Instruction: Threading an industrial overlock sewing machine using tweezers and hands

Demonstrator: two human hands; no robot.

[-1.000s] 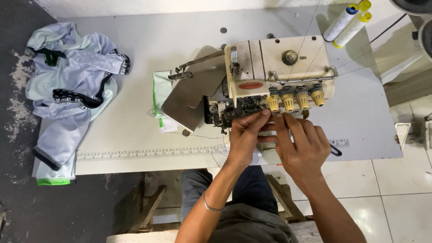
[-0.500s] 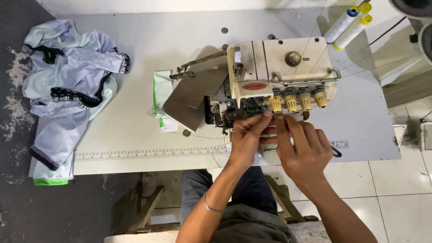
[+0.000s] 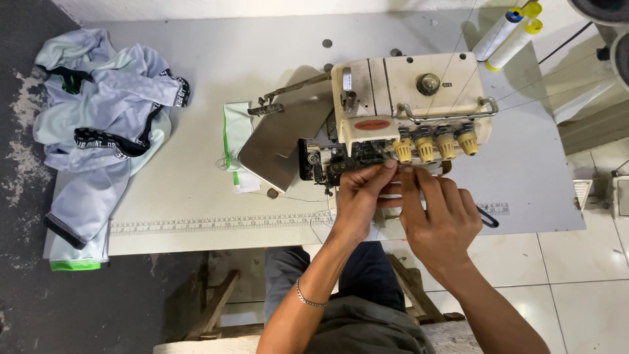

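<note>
A cream overlock sewing machine (image 3: 406,92) with several yellow tension knobs (image 3: 434,144) stands on a pale table (image 3: 196,190). Its front cover plate (image 3: 282,137) is swung open to the left. My left hand (image 3: 359,196) reaches into the dark mechanism under the knobs, fingertips pinched together, apparently on a thin thread. My right hand (image 3: 440,219) sits just beside it, fingers curled and pointing up at the same spot. Whether a thread is actually between the fingers is too fine to tell.
A heap of pale blue garments with black trim (image 3: 98,137) hangs off the table's left end. A white and green cloth piece (image 3: 236,141) lies by the open cover. Thread cones (image 3: 504,33) stand at the back right. A printed ruler (image 3: 216,224) runs along the front edge.
Both hands stay at the machine's front. The fingers have shifted slightly under the knobs; nothing else moved.
</note>
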